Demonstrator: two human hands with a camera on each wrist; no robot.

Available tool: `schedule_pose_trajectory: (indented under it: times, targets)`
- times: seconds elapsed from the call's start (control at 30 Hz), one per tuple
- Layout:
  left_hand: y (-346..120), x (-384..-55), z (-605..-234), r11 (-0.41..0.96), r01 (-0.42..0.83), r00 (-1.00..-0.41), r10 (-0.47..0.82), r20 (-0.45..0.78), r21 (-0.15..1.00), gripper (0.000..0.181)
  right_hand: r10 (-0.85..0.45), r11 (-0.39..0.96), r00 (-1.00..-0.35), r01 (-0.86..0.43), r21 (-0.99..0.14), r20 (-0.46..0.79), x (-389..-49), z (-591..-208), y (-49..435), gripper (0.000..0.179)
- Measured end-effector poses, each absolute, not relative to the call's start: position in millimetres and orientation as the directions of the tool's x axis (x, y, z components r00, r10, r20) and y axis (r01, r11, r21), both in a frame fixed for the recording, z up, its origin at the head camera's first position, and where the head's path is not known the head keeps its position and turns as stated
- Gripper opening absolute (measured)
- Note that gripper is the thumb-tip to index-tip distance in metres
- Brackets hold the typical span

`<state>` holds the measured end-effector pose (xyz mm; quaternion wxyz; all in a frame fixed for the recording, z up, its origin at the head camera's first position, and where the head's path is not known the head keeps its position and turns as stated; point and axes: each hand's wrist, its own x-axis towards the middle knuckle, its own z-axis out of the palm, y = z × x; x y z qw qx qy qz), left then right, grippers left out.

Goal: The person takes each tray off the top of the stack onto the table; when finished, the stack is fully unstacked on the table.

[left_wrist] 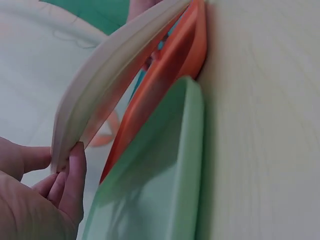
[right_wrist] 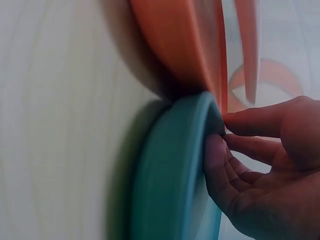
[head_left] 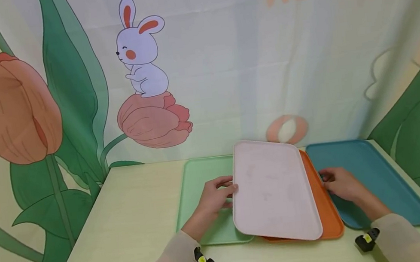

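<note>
My left hand (head_left: 215,197) pinches the left edge of a pale pink tray (head_left: 272,188), thumb on one side and fingers on the other. In the left wrist view that pink tray (left_wrist: 95,75) is raised and tilted over an orange tray (left_wrist: 150,110). At the orange tray's (head_left: 321,204) right edge, my right hand (head_left: 342,183) pinches the rim with thumb and fingers. Its fingers (right_wrist: 250,120) lie close by the rim of a blue tray (right_wrist: 167,165). The pink tray covers most of the orange one in the head view.
A light green tray (head_left: 203,170) lies flat on the wooden table (head_left: 127,227), partly under the orange and pink trays. The blue tray (head_left: 379,181) lies at the right. Behind the table hangs a printed cloth (head_left: 210,62) with a rabbit and tulips.
</note>
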<state>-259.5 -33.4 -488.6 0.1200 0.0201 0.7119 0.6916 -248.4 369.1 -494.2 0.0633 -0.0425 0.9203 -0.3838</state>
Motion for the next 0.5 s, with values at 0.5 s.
schedule_pose_trajectory:
  times: [0.5]
  targets:
    - [-198.7,-256.5,-473.4,0.210,-0.202,-0.978,0.000,-0.207,0.956,0.045,-0.155,0.711,-0.983,-0.041,-0.702,-0.100,-250.9,-493.5,370.7,0.050]
